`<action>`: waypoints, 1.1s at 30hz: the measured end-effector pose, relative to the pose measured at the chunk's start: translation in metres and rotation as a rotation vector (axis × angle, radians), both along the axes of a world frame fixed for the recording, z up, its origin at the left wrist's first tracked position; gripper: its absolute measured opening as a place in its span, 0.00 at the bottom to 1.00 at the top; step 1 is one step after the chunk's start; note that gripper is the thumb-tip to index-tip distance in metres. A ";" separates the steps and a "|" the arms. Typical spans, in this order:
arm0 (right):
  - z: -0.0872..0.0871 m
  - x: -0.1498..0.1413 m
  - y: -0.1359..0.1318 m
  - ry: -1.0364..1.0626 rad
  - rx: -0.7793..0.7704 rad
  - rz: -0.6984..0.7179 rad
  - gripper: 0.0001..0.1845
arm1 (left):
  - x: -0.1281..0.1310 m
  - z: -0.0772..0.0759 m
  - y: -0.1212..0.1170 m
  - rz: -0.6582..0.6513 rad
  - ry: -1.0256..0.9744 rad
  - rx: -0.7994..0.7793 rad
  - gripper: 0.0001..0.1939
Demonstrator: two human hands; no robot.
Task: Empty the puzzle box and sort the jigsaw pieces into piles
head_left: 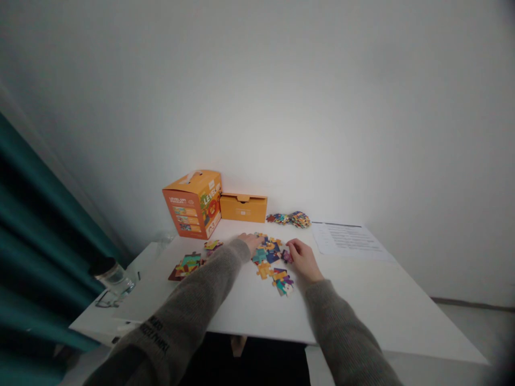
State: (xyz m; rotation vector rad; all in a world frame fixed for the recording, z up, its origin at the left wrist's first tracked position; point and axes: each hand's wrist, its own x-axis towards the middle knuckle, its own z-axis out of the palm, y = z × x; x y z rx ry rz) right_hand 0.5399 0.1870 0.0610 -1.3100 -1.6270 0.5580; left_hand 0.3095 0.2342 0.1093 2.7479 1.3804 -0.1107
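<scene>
Colourful jigsaw puzzle pieces [263, 269] lie in a loose cluster on the white table [241, 311], some overlapping. My left hand [250, 242] rests at the cluster's upper left edge, its fingers stretched over the pieces there; the fingertips are partly hidden. On the right side, my right hand [304, 260] is closed, with thumb and fingers bent around a purple puzzle piece [287, 256]. A smaller stack of puzzle pieces [189, 264] lies left of my left forearm, partly covered by the sleeve.
An orange puzzle box [189, 206] stands at the back left beside an open yellow-orange box [243, 209]. Piled puzzle pieces [300, 219] lie near the wall. A printed sheet [350, 239] is at the right. A black-lidded jar [115, 276] and glasses [107, 300] are at the left.
</scene>
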 end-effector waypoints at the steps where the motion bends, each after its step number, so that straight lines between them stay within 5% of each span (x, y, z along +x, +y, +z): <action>1: 0.000 0.000 0.000 0.000 -0.005 0.004 0.20 | -0.002 0.002 -0.002 0.007 0.009 0.002 0.22; 12: -0.001 0.000 0.001 0.008 -0.030 0.034 0.19 | 0.002 0.002 -0.017 0.045 0.011 -0.033 0.31; 18: -0.002 -0.001 0.003 0.052 -0.052 0.057 0.19 | -0.002 0.005 -0.017 0.042 -0.041 -0.051 0.12; 26: 0.011 -0.031 -0.011 0.395 -0.225 0.368 0.23 | 0.018 0.006 -0.028 -0.102 -0.279 0.124 0.28; 33: 0.007 -0.036 -0.009 0.401 -0.237 0.368 0.19 | 0.026 0.003 -0.044 -0.157 -0.264 0.199 0.33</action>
